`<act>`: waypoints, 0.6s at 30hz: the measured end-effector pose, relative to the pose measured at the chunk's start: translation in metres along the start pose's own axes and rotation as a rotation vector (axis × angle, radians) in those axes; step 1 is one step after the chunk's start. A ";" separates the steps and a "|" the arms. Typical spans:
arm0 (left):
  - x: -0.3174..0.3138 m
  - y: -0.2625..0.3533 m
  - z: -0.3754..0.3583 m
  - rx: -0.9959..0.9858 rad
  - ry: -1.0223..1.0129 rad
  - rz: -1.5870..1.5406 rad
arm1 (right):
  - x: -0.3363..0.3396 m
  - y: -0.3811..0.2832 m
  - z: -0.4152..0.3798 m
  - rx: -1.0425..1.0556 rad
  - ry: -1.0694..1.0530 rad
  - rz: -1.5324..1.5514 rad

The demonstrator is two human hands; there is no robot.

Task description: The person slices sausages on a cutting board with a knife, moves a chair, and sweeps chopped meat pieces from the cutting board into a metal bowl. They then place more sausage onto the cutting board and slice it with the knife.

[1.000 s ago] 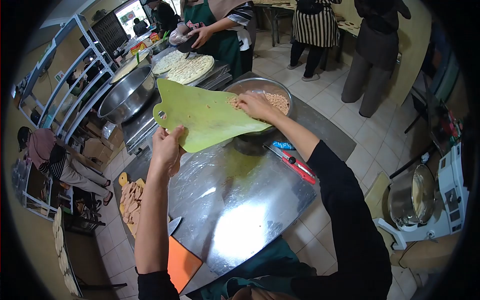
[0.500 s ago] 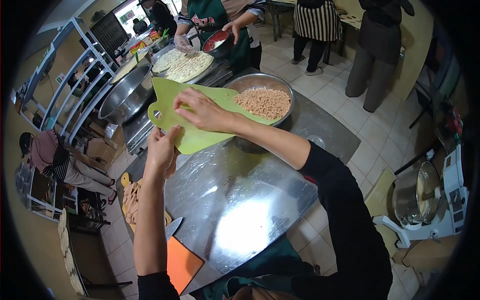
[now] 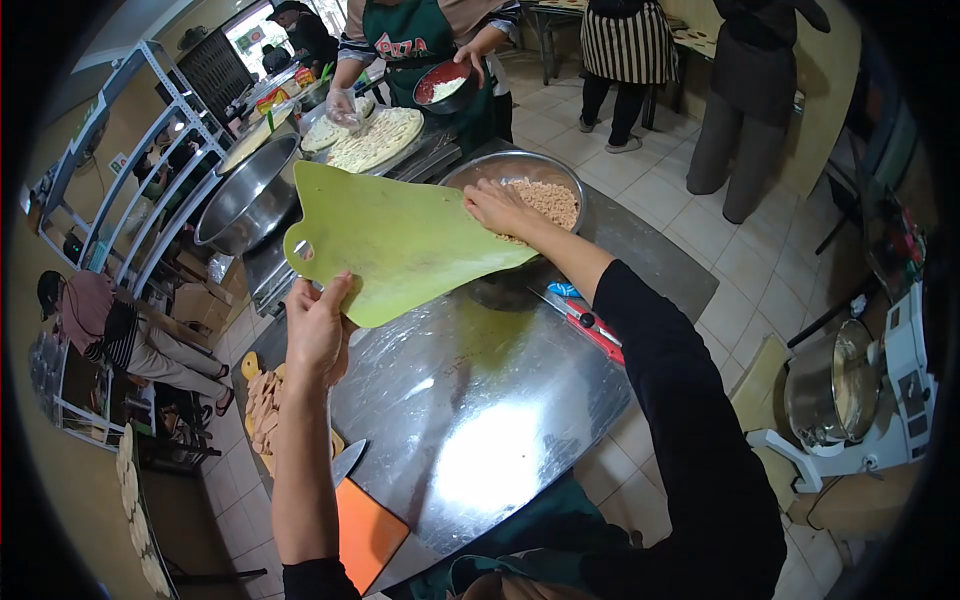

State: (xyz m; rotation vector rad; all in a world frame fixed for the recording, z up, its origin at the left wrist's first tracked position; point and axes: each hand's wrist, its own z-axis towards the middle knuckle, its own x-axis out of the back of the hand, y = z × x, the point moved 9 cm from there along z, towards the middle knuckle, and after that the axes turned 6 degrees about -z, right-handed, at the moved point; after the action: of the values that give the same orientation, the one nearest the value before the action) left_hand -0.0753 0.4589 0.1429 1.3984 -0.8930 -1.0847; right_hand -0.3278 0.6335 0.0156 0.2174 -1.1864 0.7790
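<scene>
My left hand [image 3: 318, 325] grips the near left corner of a green cutting mat [image 3: 385, 245], with the thumb on top. The mat is tilted, and its far right end rests on a large steel bowl [image 3: 583, 190]. Small diced beige pieces [image 3: 548, 200] lie in the bowl and along the mat's end. My right hand [image 3: 497, 208] is at that end beside the pieces. Its fingers lie stretched against the mat and hold nothing visible.
A knife [image 3: 348, 458], an orange board [image 3: 370, 530] and sliced beige pieces [image 3: 264, 410] sit at left. Red-handled tools [image 3: 590, 325] lie right of the mat. Across the table, a person holds a bowl [image 3: 443, 85] over topped dough [image 3: 375, 140].
My right hand has slid right along the mat, from its middle to the bowl. Much of the pile is now behind the hand. Red-handled tools have come into sight beneath my right forearm.
</scene>
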 end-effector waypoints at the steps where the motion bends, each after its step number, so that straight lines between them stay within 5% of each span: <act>1: 0.002 0.003 -0.001 -0.002 0.000 0.017 | -0.002 0.006 -0.002 -0.008 0.003 -0.049; 8: 0.014 0.032 -0.009 -0.150 -0.001 0.009 | 0.032 0.006 0.012 -0.136 0.107 0.205; 11: 0.009 0.036 -0.011 -0.160 0.006 0.007 | 0.063 -0.041 0.010 0.104 0.345 0.523; 14: 0.005 0.037 -0.012 -0.131 0.019 0.022 | 0.059 -0.074 0.004 0.207 0.340 0.524; 18: 0.005 0.031 -0.008 -0.122 -0.006 -0.007 | 0.023 -0.042 0.004 0.099 0.133 0.268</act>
State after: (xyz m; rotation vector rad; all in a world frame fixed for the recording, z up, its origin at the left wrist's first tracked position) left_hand -0.0643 0.4534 0.1732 1.2986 -0.8127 -1.1303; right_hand -0.3000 0.6106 0.0474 0.0865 -1.0633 1.0722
